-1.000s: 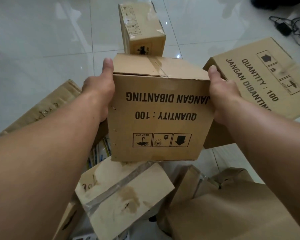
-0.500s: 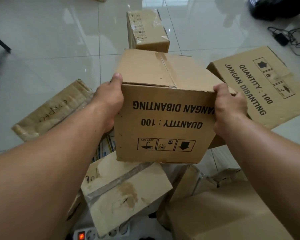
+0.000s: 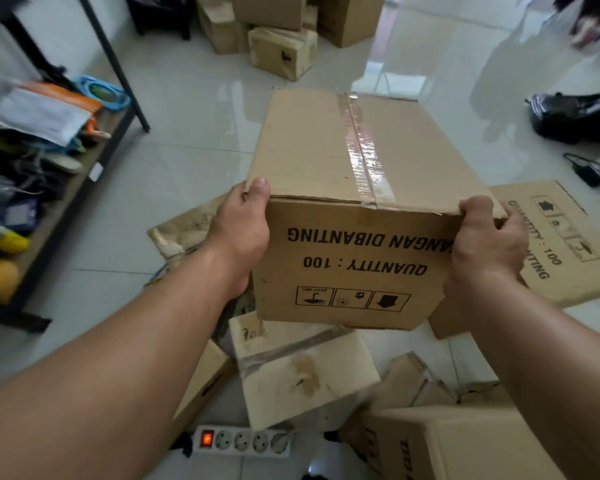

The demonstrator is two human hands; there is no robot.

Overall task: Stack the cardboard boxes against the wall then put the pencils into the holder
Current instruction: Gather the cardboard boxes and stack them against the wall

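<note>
Taped cardboard box (image 3: 357,216) held off the floor between two hands, its printing upside down.

The left hand (image 3: 241,233) presses the box's left side, thumb hooked over the top edge; the right hand (image 3: 487,237) is clamped on the near right corner. Below lie more boxes: a stained box (image 3: 302,368) and a printed box (image 3: 561,244) on the glossy tiled floor (image 3: 174,188), beside a power strip (image 3: 246,441). A cluttered shelf (image 3: 49,188) stands left; stacked boxes (image 3: 281,32), possibly against a wall, sit beyond.
</note>
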